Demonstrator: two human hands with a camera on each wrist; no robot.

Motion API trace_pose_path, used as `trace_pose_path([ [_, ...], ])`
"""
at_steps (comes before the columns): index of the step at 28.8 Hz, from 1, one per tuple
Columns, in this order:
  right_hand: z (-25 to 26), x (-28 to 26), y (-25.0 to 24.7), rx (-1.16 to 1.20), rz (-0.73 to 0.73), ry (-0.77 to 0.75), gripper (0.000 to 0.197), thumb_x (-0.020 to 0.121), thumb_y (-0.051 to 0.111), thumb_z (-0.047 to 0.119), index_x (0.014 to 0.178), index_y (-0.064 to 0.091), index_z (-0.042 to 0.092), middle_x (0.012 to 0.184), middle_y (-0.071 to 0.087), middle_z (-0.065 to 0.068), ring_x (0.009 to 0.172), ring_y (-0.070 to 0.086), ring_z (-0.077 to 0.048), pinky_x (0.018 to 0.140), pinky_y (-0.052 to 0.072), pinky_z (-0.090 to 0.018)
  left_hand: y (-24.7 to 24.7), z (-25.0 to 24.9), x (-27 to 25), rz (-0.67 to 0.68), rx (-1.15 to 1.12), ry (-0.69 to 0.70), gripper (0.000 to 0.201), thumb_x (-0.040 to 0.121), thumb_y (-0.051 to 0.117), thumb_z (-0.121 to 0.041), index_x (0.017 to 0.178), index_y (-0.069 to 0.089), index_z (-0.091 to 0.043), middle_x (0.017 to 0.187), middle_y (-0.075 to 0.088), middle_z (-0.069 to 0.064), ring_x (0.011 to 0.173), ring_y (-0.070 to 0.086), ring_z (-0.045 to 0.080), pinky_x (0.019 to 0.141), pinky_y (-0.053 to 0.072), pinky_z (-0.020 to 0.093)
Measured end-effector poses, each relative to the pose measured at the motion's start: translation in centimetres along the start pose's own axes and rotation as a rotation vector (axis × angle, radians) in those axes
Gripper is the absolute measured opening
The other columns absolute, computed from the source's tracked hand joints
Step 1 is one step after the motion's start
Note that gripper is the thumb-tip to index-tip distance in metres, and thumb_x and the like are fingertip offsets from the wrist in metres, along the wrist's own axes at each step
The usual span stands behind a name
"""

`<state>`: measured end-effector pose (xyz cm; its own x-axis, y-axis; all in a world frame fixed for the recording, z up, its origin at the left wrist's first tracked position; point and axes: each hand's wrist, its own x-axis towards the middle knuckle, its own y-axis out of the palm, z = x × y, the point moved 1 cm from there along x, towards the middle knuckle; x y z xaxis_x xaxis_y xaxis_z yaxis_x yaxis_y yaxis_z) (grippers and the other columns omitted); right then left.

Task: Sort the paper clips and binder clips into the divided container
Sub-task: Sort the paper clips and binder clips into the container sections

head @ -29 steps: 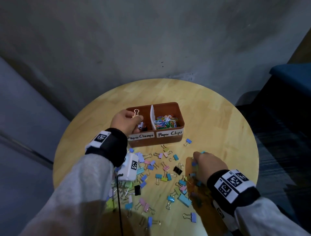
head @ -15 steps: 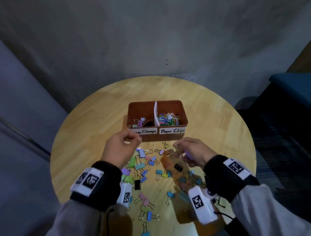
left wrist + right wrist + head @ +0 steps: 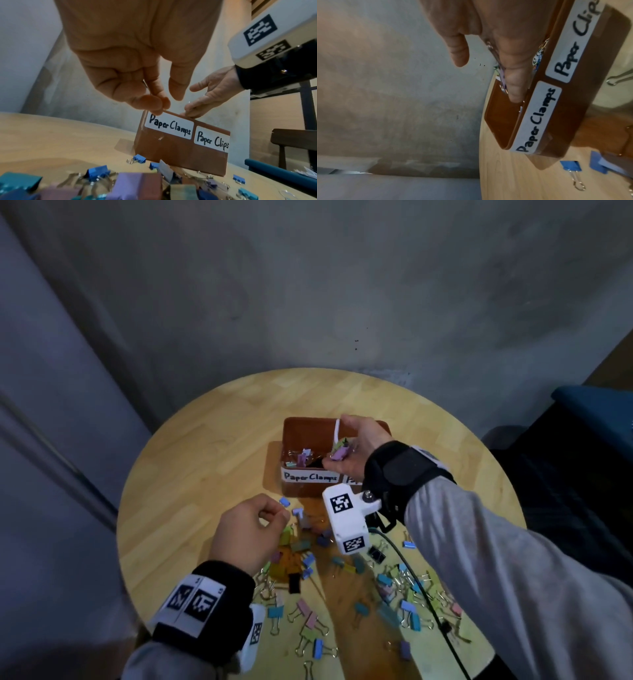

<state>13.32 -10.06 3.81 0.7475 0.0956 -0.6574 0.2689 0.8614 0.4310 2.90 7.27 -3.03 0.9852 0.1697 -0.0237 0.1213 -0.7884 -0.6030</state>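
The brown divided container (image 3: 301, 424) stands mid-table, labelled "Paper Clamps" on the left and "Paper Clips" on the right (image 3: 180, 152) (image 3: 573, 121). My right hand (image 3: 337, 441) is tilted over its divider, fingers cupped under a few purple and green binder clips (image 3: 339, 454) (image 3: 502, 77), thumb held apart. A few binder clips (image 3: 303, 457) lie in the left compartment. Coloured paper clips (image 3: 537, 59) show in the right one. My left hand (image 3: 277, 513) hovers over the loose binder clip pile (image 3: 342, 577) in front of the container. Its fingers are curled and hold nothing (image 3: 169, 101).
The round wooden table (image 3: 205, 474) stands against a grey wall. Binder clips are scattered over its near half. My right wrist camera's black cable (image 3: 421, 587) runs across them. A dark blue seat (image 3: 596, 412) is off the table's right edge.
My right hand left the pile and rose over the container with binder clips in it. My left hand came back from the container to the pile, empty.
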Motion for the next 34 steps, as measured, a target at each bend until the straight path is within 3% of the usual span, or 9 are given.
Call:
trace_pose_path([
  [4,-0.5,-1.2,0.8,-0.003,0.054,-0.045,0.067,0.097,0.05,0.027,0.148,0.017,0.001,0.146,0.033,-0.026,0.127,0.044,-0.037,0.093,0.044,-0.044,-1.3,0.5,0.7,-0.006,0.027,-0.017,0.008,0.082,0.072,-0.021,0.077,0.068,-0.025,0.078,0.064,-0.01,0.067,0.058,0.008,0.063,0.046,0.026],
  [7,-1.2,-2.8,0.3,-0.241,0.039,-0.142,0.044,0.097,0.049,0.023,0.137,0.041,0.005,0.119,0.052,-0.02,0.107,0.054,-0.03,0.09,0.044,-0.039,-2.2,1.2,1.2,0.064,0.117,-0.024,0.015,0.081,0.072,-0.014,0.079,0.065,-0.027,0.078,0.064,-0.007,0.069,0.062,0.014,0.068,0.052,0.028],
  [10,-3.2,-4.0,-0.9,-0.546,-0.032,-0.239,0.006,0.092,0.057,0.011,0.096,0.061,0.012,0.092,0.062,-0.009,0.079,0.061,-0.024,0.077,0.051,-0.036,-1.9,1.7,1.2,0.193,0.242,-0.027,0.022,0.08,0.07,-0.01,0.084,0.064,-0.029,0.087,0.064,-0.005,0.076,0.061,0.014,0.067,0.047,0.025],
  [14,-7.8,-4.1,-2.5,-1.102,-0.051,-0.368,0.014,0.084,0.062,0.0,0.083,0.064,0.014,0.079,0.068,-0.007,0.063,0.059,-0.018,0.054,0.048,-0.024,-0.2,1.5,0.4,0.415,0.524,0.051,0.03,0.079,0.072,-0.02,0.107,0.064,-0.029,0.11,0.059,-0.003,0.1,0.059,0.016,0.079,0.049,0.029],
  [20,-11.4,-1.0,-1.7,-1.914,0.073,-0.522,0.048,0.079,0.056,0.004,0.119,0.059,0.031,0.115,0.059,-0.004,0.107,0.056,-0.025,0.087,0.05,-0.035,1.5,1.2,0.1,0.42,0.587,0.039,0.012,0.082,0.063,-0.023,0.077,0.052,-0.024,0.094,0.053,0.003,0.09,0.059,0.024,0.067,0.042,0.03],
  [23,-11.4,-0.6,-1.2,-2.025,0.087,-0.531,0.041,0.082,0.056,0.009,0.119,0.056,0.027,0.117,0.058,-0.005,0.109,0.055,-0.027,0.085,0.05,-0.036,1.4,1.3,0.5,0.399,0.469,0.012,0.021,0.078,0.063,-0.018,0.066,0.047,-0.023,0.085,0.058,0.003,0.08,0.059,0.021,0.061,0.04,0.027],
  [27,-12.1,-0.3,-1.6,-2.071,0.083,-0.499,0.024,0.085,0.057,0.015,0.108,0.057,0.023,0.111,0.059,-0.003,0.104,0.057,-0.026,0.079,0.049,-0.034,-0.7,1.0,1.7,0.237,0.1,-0.132,0.009,0.076,0.069,-0.011,0.071,0.062,-0.016,0.071,0.064,0.001,0.063,0.062,0.016,0.055,0.048,0.025],
  [31,-13.1,0.1,-1.9,-1.99,0.087,-0.495,0.016,0.084,0.056,0.017,0.098,0.063,0.019,0.105,0.062,-0.007,0.1,0.058,-0.029,0.083,0.052,-0.036,-2.1,-0.3,3.2,0.016,-0.363,-0.103,0.01,0.077,0.07,-0.002,0.075,0.063,-0.009,0.072,0.067,0.006,0.058,0.064,0.016,0.06,0.056,0.031],
  [34,-13.1,0.3,-1.9,-1.91,0.108,-0.468,0.019,0.084,0.053,0.011,0.095,0.065,0.02,0.105,0.06,-0.008,0.097,0.058,-0.028,0.08,0.049,-0.031,-1.6,-2.0,4.6,-0.105,-0.644,-0.025,0.015,0.078,0.077,-0.006,0.079,0.063,-0.012,0.069,0.069,-0.011,0.066,0.067,0.012,0.074,0.058,0.034],
])
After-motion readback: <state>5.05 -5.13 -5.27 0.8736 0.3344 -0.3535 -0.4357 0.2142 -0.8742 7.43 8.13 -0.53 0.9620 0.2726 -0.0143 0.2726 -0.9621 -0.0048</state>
